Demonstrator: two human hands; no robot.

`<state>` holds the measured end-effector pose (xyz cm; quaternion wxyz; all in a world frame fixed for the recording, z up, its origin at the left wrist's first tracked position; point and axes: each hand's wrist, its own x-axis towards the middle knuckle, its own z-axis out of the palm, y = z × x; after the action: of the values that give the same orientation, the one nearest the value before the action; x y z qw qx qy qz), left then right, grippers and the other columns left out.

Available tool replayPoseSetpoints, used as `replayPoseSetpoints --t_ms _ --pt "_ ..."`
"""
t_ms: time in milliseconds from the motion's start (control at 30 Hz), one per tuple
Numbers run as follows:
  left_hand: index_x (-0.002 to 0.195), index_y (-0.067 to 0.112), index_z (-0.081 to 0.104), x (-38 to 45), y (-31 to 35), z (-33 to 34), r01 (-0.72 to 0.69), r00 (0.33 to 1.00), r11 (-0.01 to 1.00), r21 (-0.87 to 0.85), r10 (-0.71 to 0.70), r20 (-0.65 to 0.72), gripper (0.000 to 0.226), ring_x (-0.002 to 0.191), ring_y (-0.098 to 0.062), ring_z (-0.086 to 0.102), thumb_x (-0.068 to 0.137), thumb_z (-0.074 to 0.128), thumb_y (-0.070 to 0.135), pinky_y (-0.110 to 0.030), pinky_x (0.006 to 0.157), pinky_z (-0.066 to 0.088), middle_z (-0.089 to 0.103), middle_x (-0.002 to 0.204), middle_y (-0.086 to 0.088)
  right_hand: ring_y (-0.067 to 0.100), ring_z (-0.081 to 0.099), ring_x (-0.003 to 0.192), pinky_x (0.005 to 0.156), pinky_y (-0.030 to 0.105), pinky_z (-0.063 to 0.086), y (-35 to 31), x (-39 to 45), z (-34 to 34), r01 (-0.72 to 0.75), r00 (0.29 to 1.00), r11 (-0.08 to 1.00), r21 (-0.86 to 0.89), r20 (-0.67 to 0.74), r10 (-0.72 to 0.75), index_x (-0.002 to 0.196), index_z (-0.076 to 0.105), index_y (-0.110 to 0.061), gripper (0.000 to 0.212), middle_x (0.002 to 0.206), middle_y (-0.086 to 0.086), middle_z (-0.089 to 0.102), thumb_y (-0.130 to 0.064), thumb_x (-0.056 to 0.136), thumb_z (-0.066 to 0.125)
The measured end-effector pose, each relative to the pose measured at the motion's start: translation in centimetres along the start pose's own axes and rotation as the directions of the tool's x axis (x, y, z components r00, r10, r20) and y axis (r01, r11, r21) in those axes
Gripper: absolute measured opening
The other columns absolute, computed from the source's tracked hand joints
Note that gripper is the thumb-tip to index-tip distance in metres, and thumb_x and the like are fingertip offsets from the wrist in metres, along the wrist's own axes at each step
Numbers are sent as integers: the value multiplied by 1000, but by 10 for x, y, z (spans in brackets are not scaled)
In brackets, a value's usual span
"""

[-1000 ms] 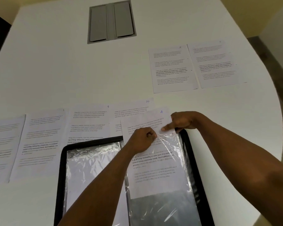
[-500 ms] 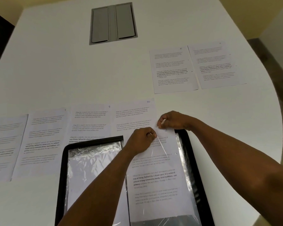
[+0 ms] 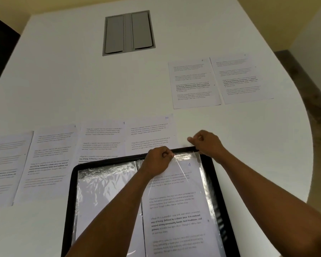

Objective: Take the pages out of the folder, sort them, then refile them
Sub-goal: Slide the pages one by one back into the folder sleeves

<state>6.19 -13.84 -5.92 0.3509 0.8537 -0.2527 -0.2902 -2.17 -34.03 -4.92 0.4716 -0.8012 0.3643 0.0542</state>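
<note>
From the head camera, a black-edged folder [image 3: 71,184] lies open on the white table [image 3: 82,86], its clear plastic sleeves facing up. The left hand [image 3: 157,162] pinches the top edge of the right-hand sleeve [image 3: 200,164], lifting the film slightly at its mouth. Inside that sleeve lies a printed page [image 3: 176,210] marked 4 (handwritten in its upper right corner), sitting fully within the plastic. The right hand [image 3: 207,143] is above the folder's top right edge, fingers curled; whether it grasps anything there I cannot tell, since the hand is blurred.

Beyond the folder, a row of loose pages [image 3: 100,140] lies side by side along the table, the nearest two marked 9 and 10, the folder's top edge overlapping them. Two more pages [image 3: 195,82] lie together farther off to the right. A grey hatch [image 3: 128,32] is set into the tabletop at the far end.
</note>
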Motion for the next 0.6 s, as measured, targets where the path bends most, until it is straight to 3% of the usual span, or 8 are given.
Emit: replayPoseSetpoints --t_ms 133,200,300,367,467,533,600 --pt "91 18 69 -4 0 3 12 1000 1000 -23 -12 -26 9 76 -6 58 91 61 24 -13 67 41 68 84 4 14 66 78 71 32 54 27 -36 9 -108 991 994 -14 73 109 84 60 -20 43 81 -3 69 -61 76 71" --pt "91 19 68 -8 3 5 8 999 1000 -26 -9 -46 8 76 -4 57 92 61 22 -14 66 40 66 83 6 12 61 72 63 27 45 35 -50 15 -84 987 989 -124 126 100 78 57 -17 42 78 -2 66 -56 78 73" --pt "100 17 66 -16 5 6 14 995 998 -59 -19 -93 10 89 -10 61 91 62 18 -14 72 42 66 95 5 14 58 58 60 28 45 42 -65 21 -79 970 993 -83 222 96 73 57 -6 41 71 10 65 -42 82 74" --pt "124 17 57 -27 5 7 -1 991 998 -64 -8 -132 37 111 -13 56 89 66 21 -15 88 44 58 121 3 16 59 53 56 29 46 40 -76 20 -90 963 996 -5 256 88 77 58 -1 38 71 15 65 -36 88 70" --pt "149 20 28 -50 6 9 13 990 1000 -14 -14 -141 73 139 -14 30 88 67 32 -31 113 31 28 154 1 16 61 60 56 28 47 31 -88 20 -90 972 994 62 224 74 87 62 4 38 83 16 69 -34 93 63" --pt "152 23 18 -67 8 14 28 990 1000 11 -26 -138 81 145 -14 17 88 65 40 -25 112 22 13 160 3 16 63 64 58 26 50 22 -94 19 -87 975 986 142 217 54 86 64 -1 33 81 11 69 -33 94 61" --pt "149 24 24 -85 12 19 13 989 1000 7 -12 -148 78 141 -10 22 86 65 46 -17 106 24 18 156 6 22 70 77 72 36 58 12 -100 20 -124 964 950 287 261 47 89 67 -8 26 86 9 72 -31 95 60"
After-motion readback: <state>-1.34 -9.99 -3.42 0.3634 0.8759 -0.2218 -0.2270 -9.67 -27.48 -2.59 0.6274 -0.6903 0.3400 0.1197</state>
